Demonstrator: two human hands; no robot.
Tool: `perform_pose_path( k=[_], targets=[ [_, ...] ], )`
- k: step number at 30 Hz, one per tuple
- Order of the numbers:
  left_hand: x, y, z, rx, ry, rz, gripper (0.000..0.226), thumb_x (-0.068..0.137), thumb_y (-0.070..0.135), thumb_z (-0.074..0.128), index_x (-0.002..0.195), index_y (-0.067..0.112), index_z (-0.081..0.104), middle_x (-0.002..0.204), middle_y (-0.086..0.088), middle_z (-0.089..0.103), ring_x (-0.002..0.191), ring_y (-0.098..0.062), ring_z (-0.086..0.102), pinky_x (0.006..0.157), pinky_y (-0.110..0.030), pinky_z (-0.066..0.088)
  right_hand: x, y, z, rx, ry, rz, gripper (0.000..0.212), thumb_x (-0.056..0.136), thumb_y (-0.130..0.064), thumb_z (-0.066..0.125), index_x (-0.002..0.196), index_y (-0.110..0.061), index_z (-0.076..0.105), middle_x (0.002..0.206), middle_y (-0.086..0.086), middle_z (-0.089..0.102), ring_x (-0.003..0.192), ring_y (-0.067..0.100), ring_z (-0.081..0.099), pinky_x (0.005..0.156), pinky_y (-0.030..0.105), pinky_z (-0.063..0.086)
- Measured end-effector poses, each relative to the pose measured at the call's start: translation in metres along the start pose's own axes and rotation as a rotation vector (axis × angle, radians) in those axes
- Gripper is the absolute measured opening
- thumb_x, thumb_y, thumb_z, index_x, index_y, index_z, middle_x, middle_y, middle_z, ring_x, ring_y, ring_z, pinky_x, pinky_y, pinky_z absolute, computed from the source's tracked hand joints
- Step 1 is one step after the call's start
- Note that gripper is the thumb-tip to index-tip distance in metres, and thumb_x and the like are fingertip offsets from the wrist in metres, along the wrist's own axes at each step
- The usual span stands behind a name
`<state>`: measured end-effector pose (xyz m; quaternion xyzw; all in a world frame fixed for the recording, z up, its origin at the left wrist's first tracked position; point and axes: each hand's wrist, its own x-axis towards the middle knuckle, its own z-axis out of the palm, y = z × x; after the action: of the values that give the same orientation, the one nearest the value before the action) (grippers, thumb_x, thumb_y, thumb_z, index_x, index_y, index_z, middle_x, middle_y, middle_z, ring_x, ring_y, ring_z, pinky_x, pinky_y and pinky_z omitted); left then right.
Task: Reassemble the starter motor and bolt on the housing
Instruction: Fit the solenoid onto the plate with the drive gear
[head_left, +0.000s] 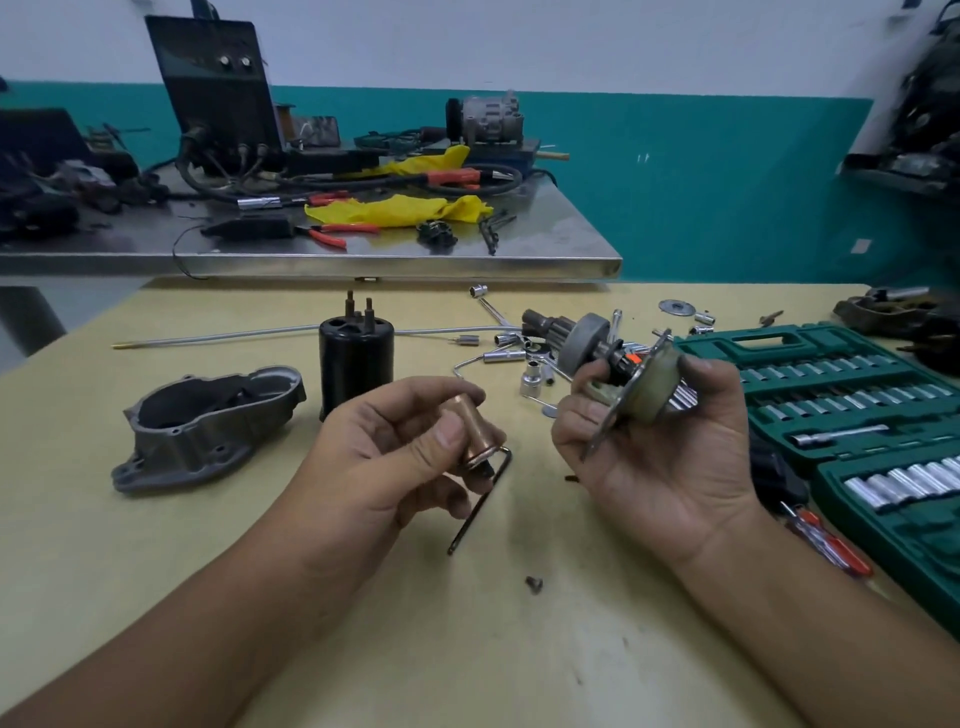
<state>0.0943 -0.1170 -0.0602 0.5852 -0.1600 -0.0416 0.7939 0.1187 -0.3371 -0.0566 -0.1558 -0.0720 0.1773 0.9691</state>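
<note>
Left hand (410, 441): near centre, above the table, thumb and fingers pinching a copper sleeve (470, 434).
Right hand (660, 447): fingers curled round the drive assembly (618, 364), lifted off the table, gear end pointing far-left.
Housing (208, 426): grey casting lying on the table (156, 597), left.
Black motor body (356, 358): upright, just beyond the housing.
Socket set (831, 395): open, right.

housing (208, 421) left of solenoid (356, 358), socket case (831, 415) far right (on table (156, 597))
</note>
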Motion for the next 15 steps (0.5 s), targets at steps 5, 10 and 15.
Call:
perform_pose_path(
  k=[5,10,15],
  targets=[
    [0.006,-0.005,-0.017,1.133,0.134,0.175,0.021,0.081,0.032,0.084,0.098,0.036,0.074,0.093,0.024,0.070,0.085,-0.004,0.064,0.069,-0.020,0.053,-0.002,-0.005,0.000,-0.286,0.068,-0.061,0.080,0.045,-0.025,0.088,0.116,-0.007,0.057,0.088,0.011,0.064,0.069,0.020,0.057,0.067,0.033,0.044],
    [0.013,-0.005,-0.028,1.281,0.073,0.050,0.031,0.081,0.050,0.077,0.110,0.040,0.072,0.092,0.024,0.068,0.083,0.001,0.062,0.075,-0.026,0.054,-0.006,-0.001,0.005,-0.879,0.123,-0.246,0.067,0.050,-0.017,0.077,0.115,-0.020,0.061,0.081,0.004,0.069,0.077,0.023,0.066,0.057,0.032,0.052],
    [0.014,-0.005,-0.023,1.168,0.128,0.214,0.048,0.081,0.066,0.059,0.120,0.041,0.070,0.095,0.023,0.069,0.090,0.002,0.064,0.074,-0.026,0.054,-0.013,0.023,0.009,-1.526,-0.020,-0.365,0.054,0.059,-0.013,0.088,0.091,-0.041,0.055,0.083,-0.010,0.069,0.072,0.008,0.069,0.060,0.029,0.057]
  ],
)
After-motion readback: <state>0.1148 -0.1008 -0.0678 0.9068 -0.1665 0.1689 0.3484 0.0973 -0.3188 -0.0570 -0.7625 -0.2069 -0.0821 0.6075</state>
